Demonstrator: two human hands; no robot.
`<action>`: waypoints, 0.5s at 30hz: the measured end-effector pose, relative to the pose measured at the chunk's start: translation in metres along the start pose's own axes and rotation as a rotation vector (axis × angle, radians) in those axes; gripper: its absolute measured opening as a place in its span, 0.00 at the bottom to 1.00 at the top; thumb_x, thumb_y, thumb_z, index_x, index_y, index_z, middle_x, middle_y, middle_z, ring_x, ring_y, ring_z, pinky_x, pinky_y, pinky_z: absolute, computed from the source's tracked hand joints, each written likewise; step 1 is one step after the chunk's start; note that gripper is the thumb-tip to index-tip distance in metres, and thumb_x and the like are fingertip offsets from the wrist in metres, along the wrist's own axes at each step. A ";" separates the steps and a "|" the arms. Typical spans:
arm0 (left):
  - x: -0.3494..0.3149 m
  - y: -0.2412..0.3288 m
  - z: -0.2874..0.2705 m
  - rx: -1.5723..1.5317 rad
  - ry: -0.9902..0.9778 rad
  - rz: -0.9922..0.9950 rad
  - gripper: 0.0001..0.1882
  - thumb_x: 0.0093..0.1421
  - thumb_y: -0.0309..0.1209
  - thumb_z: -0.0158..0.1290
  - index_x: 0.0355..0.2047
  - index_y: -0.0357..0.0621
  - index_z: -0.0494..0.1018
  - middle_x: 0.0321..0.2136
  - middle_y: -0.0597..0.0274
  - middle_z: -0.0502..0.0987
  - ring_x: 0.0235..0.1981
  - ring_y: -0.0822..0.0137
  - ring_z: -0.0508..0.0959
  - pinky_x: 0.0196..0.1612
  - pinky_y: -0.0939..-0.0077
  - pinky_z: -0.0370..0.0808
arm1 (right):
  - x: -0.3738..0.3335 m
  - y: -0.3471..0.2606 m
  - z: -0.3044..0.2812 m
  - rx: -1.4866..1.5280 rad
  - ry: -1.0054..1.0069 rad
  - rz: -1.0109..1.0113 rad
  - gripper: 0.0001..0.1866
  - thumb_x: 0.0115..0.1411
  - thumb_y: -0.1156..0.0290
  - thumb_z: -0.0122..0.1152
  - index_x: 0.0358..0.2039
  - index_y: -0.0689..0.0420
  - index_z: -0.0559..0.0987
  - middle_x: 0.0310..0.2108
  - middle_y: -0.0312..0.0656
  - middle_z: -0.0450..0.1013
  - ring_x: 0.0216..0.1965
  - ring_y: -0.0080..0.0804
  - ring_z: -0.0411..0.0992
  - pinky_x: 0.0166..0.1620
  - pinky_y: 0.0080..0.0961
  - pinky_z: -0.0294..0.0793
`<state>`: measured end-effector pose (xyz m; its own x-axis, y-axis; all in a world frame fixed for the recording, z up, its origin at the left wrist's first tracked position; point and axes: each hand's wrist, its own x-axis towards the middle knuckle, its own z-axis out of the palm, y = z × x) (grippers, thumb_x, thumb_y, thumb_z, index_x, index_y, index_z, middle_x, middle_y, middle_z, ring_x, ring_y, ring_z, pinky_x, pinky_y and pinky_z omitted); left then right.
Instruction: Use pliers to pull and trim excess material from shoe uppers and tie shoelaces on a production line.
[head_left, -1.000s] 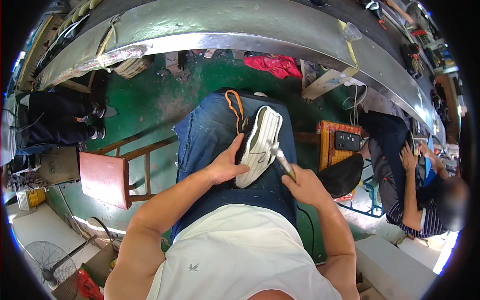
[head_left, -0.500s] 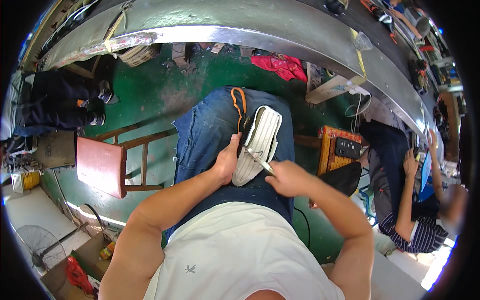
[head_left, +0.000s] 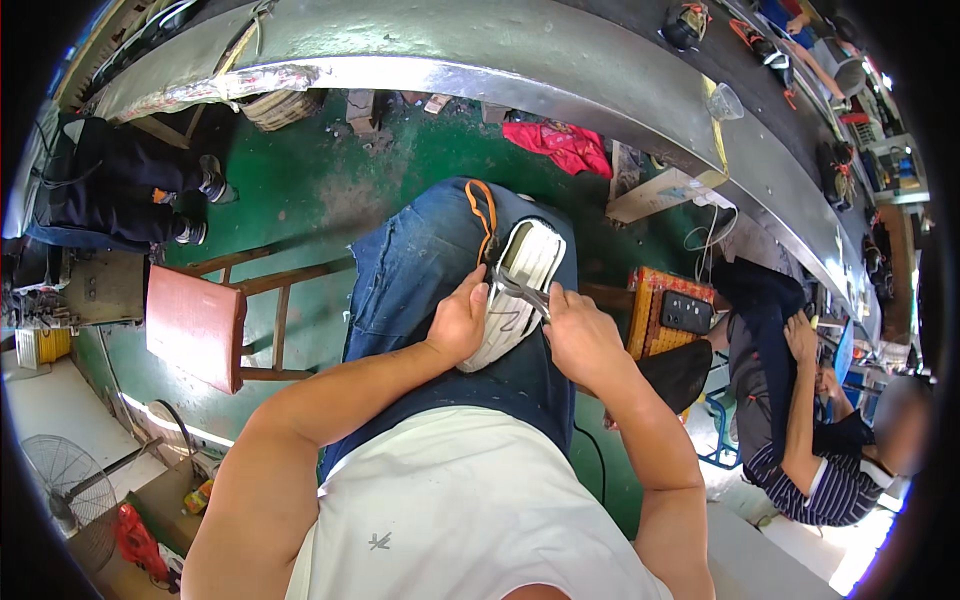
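A shoe upper point(head_left: 540, 252) lies bottom-up along my lap, its pale, ridged underside facing me and a dark edge round the far end. From its left side an orange lace point(head_left: 485, 212) loops over my jeans. My left hand point(head_left: 458, 325) is closed on the shoe's left edge, thumb pointing away from me. In my right hand point(head_left: 582, 332) is a pair of metal pliers point(head_left: 525, 292), handles inside the fist. Their jaws reach across the underside to its left edge, close to my left thumb; whether they bite on anything is too small to tell.
Ahead runs a long metal-edged bench point(head_left: 450, 72). A red-topped stool point(head_left: 195, 328) stands left. Right, a phone point(head_left: 686, 311) lies on a woven-topped seat point(head_left: 645, 325), near a seated co-worker point(head_left: 820, 480). Another person's legs point(head_left: 130, 200) show far left. Red cloth point(head_left: 565, 145) lies under the bench.
My right hand and the pliers have moved slightly away from me, the jaws now farther up the shoe's left edge. The co-worker's hands have come down toward the knees.
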<state>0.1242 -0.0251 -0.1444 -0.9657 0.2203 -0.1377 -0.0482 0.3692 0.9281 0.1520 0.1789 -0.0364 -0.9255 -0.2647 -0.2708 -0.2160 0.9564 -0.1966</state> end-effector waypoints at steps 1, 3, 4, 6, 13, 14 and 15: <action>0.000 -0.002 -0.001 0.000 -0.012 0.042 0.26 0.75 0.37 0.39 0.61 0.27 0.66 0.57 0.31 0.72 0.60 0.37 0.72 0.63 0.58 0.68 | 0.004 0.002 0.002 -0.002 0.003 -0.005 0.23 0.61 0.72 0.60 0.53 0.71 0.70 0.40 0.59 0.75 0.44 0.51 0.77 0.44 0.43 0.79; -0.001 -0.008 -0.001 -0.007 -0.012 0.061 0.26 0.75 0.38 0.39 0.62 0.26 0.65 0.59 0.30 0.70 0.61 0.37 0.71 0.64 0.59 0.67 | 0.012 0.010 0.014 0.103 -0.078 0.022 0.15 0.61 0.70 0.60 0.45 0.66 0.73 0.36 0.54 0.76 0.39 0.50 0.78 0.39 0.43 0.79; 0.001 -0.007 -0.001 -0.016 -0.017 0.079 0.27 0.74 0.38 0.40 0.63 0.26 0.64 0.60 0.29 0.69 0.63 0.37 0.69 0.65 0.59 0.66 | 0.013 0.013 0.022 0.100 -0.076 0.017 0.15 0.61 0.70 0.60 0.45 0.66 0.73 0.36 0.54 0.76 0.39 0.50 0.78 0.39 0.43 0.79; 0.004 -0.005 -0.001 0.007 -0.029 0.073 0.28 0.74 0.39 0.42 0.64 0.26 0.62 0.61 0.29 0.67 0.63 0.38 0.68 0.66 0.59 0.65 | 0.010 0.016 0.035 0.143 0.121 -0.038 0.10 0.62 0.70 0.59 0.38 0.62 0.72 0.32 0.50 0.76 0.35 0.50 0.79 0.38 0.43 0.79; 0.006 0.022 -0.008 0.351 -0.195 -0.038 0.40 0.68 0.46 0.51 0.69 0.28 0.53 0.68 0.34 0.60 0.66 0.40 0.66 0.65 0.59 0.66 | 0.024 0.029 -0.005 -0.043 -0.041 -0.082 0.13 0.60 0.69 0.62 0.41 0.63 0.73 0.34 0.51 0.76 0.37 0.51 0.78 0.40 0.46 0.77; 0.007 0.026 -0.009 0.344 -0.210 -0.076 0.41 0.68 0.46 0.49 0.70 0.29 0.51 0.68 0.34 0.58 0.65 0.41 0.66 0.65 0.58 0.67 | 0.028 0.034 -0.002 -0.005 -0.051 -0.111 0.12 0.60 0.68 0.62 0.40 0.62 0.74 0.34 0.50 0.77 0.37 0.51 0.78 0.39 0.45 0.77; 0.005 0.022 -0.006 0.340 -0.210 -0.080 0.41 0.68 0.46 0.49 0.70 0.29 0.51 0.68 0.34 0.58 0.65 0.41 0.66 0.65 0.58 0.67 | 0.027 0.040 0.008 -0.007 -0.056 -0.112 0.12 0.60 0.68 0.62 0.40 0.62 0.74 0.34 0.50 0.77 0.37 0.51 0.78 0.39 0.45 0.77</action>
<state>0.1166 -0.0209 -0.1223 -0.8877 0.3449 -0.3051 0.0000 0.6624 0.7491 0.1207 0.2088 -0.0595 -0.8767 -0.3761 -0.2998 -0.3192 0.9213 -0.2222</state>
